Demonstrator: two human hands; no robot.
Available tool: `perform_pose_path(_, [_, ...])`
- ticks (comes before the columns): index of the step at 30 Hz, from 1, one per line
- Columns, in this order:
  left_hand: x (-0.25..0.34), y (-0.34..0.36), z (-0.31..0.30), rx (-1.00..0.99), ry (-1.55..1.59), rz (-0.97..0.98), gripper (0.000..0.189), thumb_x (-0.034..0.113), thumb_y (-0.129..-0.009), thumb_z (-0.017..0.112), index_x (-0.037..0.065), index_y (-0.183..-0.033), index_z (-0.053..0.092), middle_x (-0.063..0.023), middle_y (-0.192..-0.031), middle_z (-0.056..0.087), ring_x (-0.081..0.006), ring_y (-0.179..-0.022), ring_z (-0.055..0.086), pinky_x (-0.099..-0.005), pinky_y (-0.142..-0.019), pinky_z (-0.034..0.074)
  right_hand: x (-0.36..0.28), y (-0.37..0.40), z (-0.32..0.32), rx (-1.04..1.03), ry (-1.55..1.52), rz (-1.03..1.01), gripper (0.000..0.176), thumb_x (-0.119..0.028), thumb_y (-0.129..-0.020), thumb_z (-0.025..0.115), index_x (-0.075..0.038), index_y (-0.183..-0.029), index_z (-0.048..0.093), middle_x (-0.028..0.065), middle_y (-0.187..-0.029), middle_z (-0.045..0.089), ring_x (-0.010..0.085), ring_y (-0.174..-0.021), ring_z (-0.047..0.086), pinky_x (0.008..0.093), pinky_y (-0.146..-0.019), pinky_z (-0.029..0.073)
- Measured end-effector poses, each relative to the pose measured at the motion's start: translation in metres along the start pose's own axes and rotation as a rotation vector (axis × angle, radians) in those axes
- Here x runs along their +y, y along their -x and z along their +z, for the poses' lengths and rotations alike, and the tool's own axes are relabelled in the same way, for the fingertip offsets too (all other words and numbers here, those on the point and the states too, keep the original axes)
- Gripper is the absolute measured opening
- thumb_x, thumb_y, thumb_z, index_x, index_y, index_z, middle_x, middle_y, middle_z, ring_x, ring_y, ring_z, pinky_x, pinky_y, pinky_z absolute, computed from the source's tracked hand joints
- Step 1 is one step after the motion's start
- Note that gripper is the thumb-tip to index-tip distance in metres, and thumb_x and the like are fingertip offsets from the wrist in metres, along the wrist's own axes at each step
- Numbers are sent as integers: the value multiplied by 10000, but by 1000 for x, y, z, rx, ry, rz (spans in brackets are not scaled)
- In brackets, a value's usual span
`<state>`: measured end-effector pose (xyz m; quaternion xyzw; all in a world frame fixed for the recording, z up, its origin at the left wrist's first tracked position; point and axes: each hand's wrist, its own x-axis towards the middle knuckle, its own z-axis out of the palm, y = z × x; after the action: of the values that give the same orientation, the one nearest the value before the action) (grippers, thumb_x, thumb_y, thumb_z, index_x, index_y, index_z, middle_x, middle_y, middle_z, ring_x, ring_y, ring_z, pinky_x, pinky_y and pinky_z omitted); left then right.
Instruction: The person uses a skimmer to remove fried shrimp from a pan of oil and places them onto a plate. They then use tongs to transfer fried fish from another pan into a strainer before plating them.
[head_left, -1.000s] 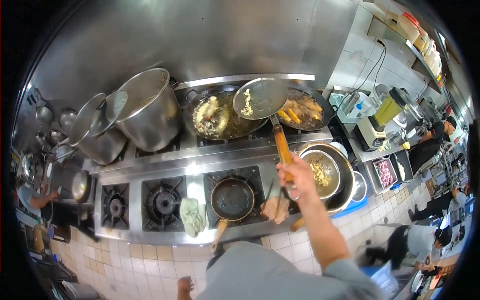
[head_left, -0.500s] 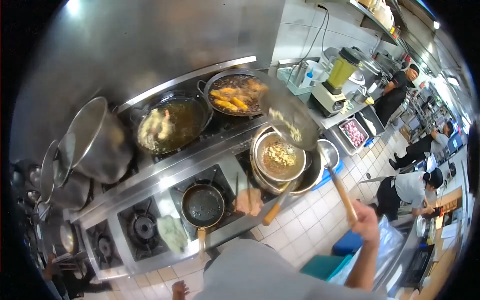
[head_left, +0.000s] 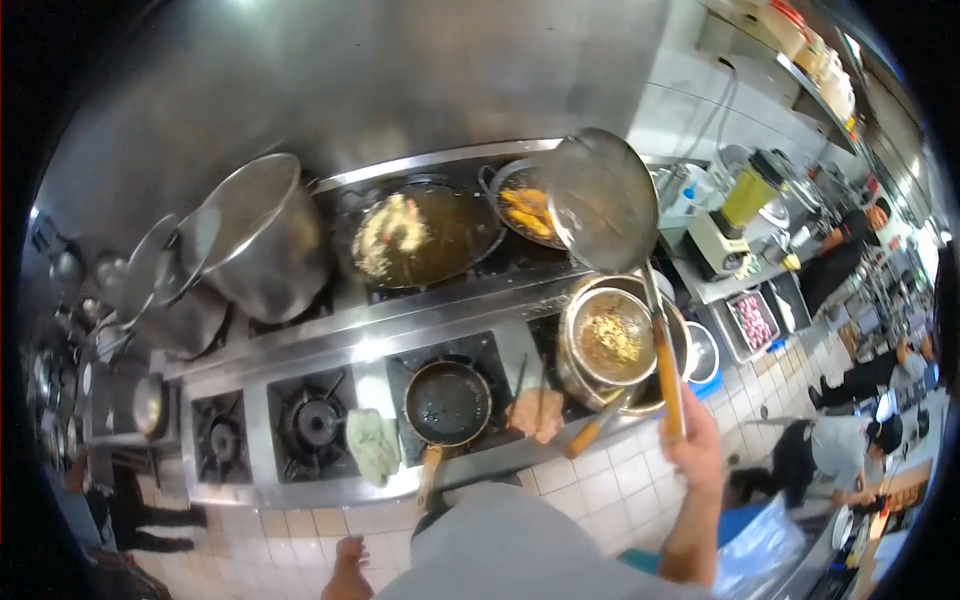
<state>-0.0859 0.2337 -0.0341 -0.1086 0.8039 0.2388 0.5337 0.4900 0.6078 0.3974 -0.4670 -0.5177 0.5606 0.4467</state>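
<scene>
My right hand (head_left: 692, 440) is wrapped round the wooden handle of a wide mesh skimmer (head_left: 604, 195). The skimmer's round head is raised in front of the far pan, hiding part of it. Below it a sieve (head_left: 578, 345) rests over a large metal pot, with golden fried crumbs (head_left: 613, 335) inside. Pale battered food (head_left: 390, 235) floats in the oil of a wide wok (head_left: 465, 248). Behind the skimmer, yellow-orange pieces (head_left: 528, 210) fry in another pan. My left hand (head_left: 350, 555) hangs low, away from the stove, fingers partly apart, holding nothing visible.
A small frying pan (head_left: 447, 402) sits on a front burner, between a greenish cloth (head_left: 372, 447) and a pinkish cloth (head_left: 537, 415). A tall stockpot (head_left: 265, 240) stands at left. A blender (head_left: 735, 225) is on the right counter. Several people work at right and lower left.
The skimmer has swung up and away from the sieve, and the crumbs seen at it before no longer show. My right hand has moved left. The view has shifted.
</scene>
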Motion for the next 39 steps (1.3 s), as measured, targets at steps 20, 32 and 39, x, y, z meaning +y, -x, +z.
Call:
perform_pose_path(20, [-204, 17, 9, 175, -1026, 644, 258, 348, -864, 609, 92, -893, 622, -145, -832, 693, -361, -816, 660, -478, -692, 537, -19, -260, 204, -446, 1074, -425, 668, -67, -740, 560, -141, -1403, 525, 249, -1021, 669, 426, -977, 632, 461, -852, 503])
perform_pose_path(32, [-186, 17, 21, 27, -150, 389, 261, 288, -948, 553, 78, -1097, 594, -120, -987, 635, -312, -824, 648, -483, -629, 528, 39, -223, 275, -441, 73, -80, 627, 1, -839, 621, -22, -1444, 458, 47, -719, 601, 98, -563, 546, 263, -487, 449])
perform_pose_path(39, [-132, 52, 30, 18, 324, 87, 274, 272, -955, 578, 70, -1139, 593, -120, -1031, 623, -322, -895, 648, -510, -666, 526, 44, -211, 284, -437, -7, 91, 660, 34, -853, 607, -43, -1480, 414, 34, -727, 589, 93, -528, 524, 244, -432, 422])
